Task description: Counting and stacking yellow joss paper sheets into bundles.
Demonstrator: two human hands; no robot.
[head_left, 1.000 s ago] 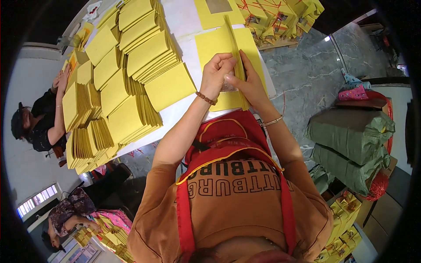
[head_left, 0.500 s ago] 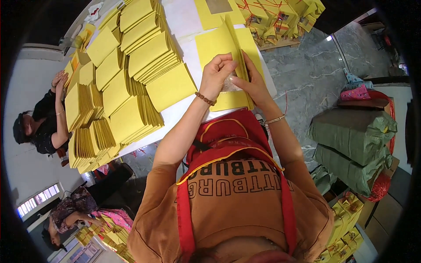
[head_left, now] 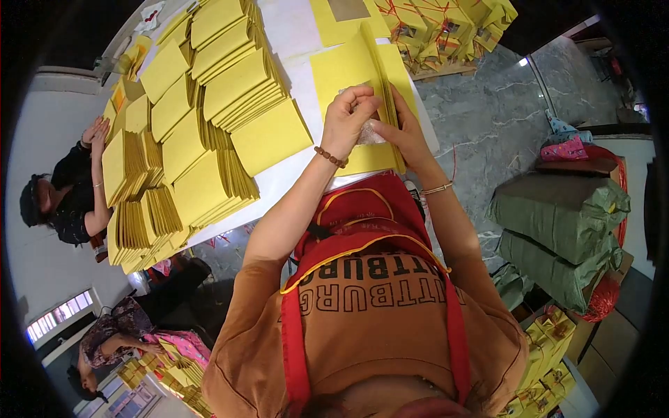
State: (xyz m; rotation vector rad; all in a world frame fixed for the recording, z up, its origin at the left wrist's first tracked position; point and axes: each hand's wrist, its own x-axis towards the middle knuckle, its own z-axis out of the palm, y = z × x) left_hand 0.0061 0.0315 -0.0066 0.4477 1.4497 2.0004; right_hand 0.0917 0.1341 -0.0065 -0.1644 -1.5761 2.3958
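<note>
A large yellow paper sheet lies on the white table, its right part folded up into a ridge. My left hand and my right hand meet at the near end of that fold. Both pinch the paper there, and a small silvery patch shows between the fingers. A bead bracelet circles my left wrist, a thin bangle my right.
Fanned stacks of folded yellow paper cover the table's left part. Tied yellow bundles sit at the far right. Green sacks stand on the floor at right. Another person works at the left, a third sits lower left.
My hands have stayed at the fold, with the fingers shifting slightly along it. The person at the left has moved their hands over the stacks.
</note>
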